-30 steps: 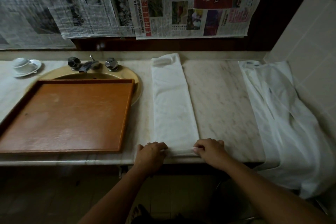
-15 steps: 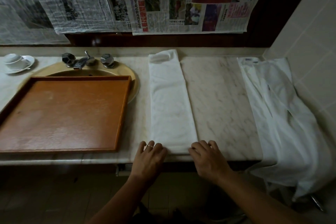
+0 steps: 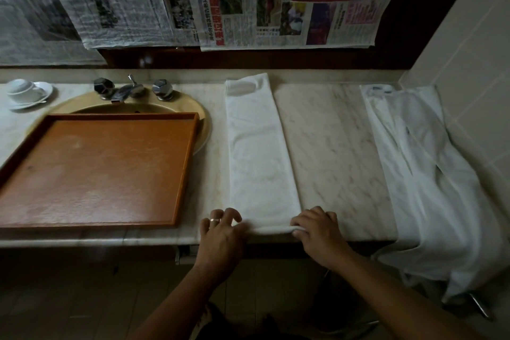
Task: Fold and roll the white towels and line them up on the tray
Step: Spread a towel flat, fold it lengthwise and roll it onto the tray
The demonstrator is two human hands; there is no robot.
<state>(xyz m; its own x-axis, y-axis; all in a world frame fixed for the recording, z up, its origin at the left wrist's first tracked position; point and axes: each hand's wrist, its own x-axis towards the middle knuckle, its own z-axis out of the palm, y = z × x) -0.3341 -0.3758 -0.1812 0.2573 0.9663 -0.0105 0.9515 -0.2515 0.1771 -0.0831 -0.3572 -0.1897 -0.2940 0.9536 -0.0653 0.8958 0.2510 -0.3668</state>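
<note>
A white towel point(image 3: 259, 152), folded into a long narrow strip, lies on the marble counter and runs from the back wall to the front edge. Its near end is turned up into a small roll. My left hand point(image 3: 220, 232) presses on the left end of that roll, fingers spread, a ring on one finger. My right hand point(image 3: 317, 232) grips the right end of the roll. An orange-brown wooden tray point(image 3: 93, 171) with nothing in it sits to the left, over part of the sink.
More white towels point(image 3: 430, 188) lie heaped at the right and hang over the counter's front edge. A sink point(image 3: 202, 121) with chrome taps point(image 3: 129, 90) is behind the tray. A white cup and saucer point(image 3: 26, 92) stand at far left. Newspapers cover the wall.
Both hands have shifted on the towel's near end. The flat edge from half a second ago is now curled into a small roll under my fingers.
</note>
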